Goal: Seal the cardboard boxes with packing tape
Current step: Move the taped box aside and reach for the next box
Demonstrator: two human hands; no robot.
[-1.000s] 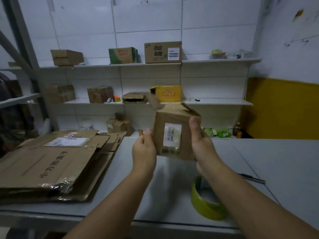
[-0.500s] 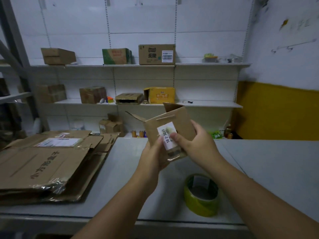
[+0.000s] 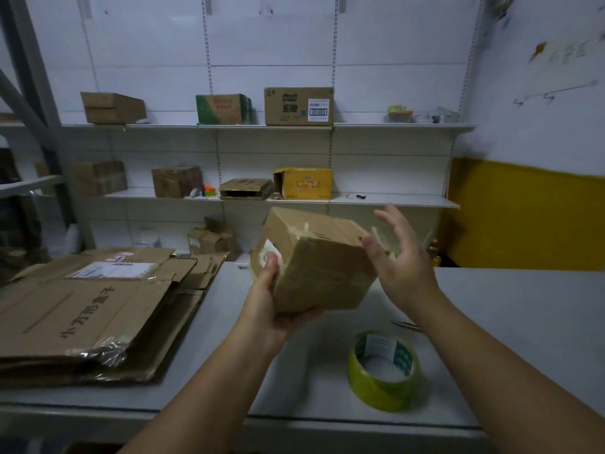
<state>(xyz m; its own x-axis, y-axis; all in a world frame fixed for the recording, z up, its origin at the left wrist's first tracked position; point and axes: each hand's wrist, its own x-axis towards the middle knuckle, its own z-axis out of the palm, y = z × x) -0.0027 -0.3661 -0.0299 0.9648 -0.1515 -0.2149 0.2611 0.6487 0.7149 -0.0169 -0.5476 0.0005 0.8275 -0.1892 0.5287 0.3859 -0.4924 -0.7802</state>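
Gripping the small cardboard box (image 3: 320, 267) from beneath, tilted above the table (image 3: 507, 306), the left hand (image 3: 271, 309) carries it alone; the right hand (image 3: 402, 257) hovers open-fingered just beside it, nearer the packing tape roll (image 3: 383, 371) lying below.

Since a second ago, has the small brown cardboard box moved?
Yes. The small brown cardboard box has turned in the left hand: its white label, which faced us, now faces left. It stays below the yellow carton on the shelf.
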